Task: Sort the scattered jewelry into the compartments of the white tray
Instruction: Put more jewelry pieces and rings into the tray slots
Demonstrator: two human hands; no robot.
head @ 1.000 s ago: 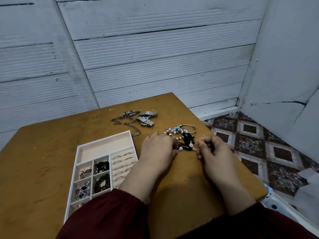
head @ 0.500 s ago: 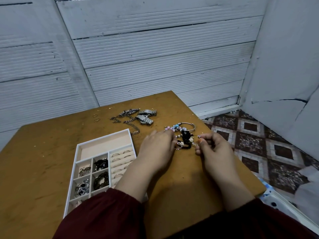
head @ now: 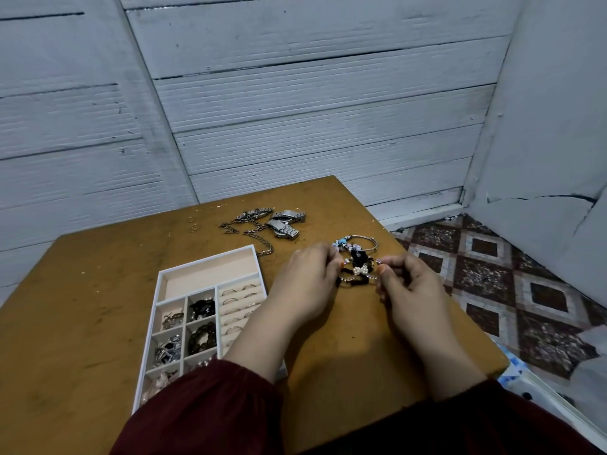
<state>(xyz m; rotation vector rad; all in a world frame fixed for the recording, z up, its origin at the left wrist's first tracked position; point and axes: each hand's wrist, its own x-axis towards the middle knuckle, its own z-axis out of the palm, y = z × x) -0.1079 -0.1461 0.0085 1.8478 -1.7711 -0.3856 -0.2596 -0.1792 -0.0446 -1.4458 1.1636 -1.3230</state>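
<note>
The white tray [head: 157,310] lies on the table's left half, its small compartments holding rings, dark beads and metal pieces; the long back compartment is bare. Right of it, my left hand [head: 308,280] and my right hand [head: 410,287] pinch the two sides of a tangle of bracelets [head: 358,270], black cord with pearl and crystal beads. A silver bangle with pastel charms [head: 356,244] lies just behind the tangle. Further back lie metal watches [head: 285,223], chains [head: 253,231] and two small rings [head: 193,223].
The brown table [head: 82,290] ends close to the right of my right hand, with patterned floor tiles [head: 486,277] below. A white panelled wall [head: 295,110] stands behind the table. My dark red sleeves cover the near edge.
Both hands stay on the bracelet tangle and have worked it slightly; the black piece now sits more between my fingertips. The view has shifted a little.
</note>
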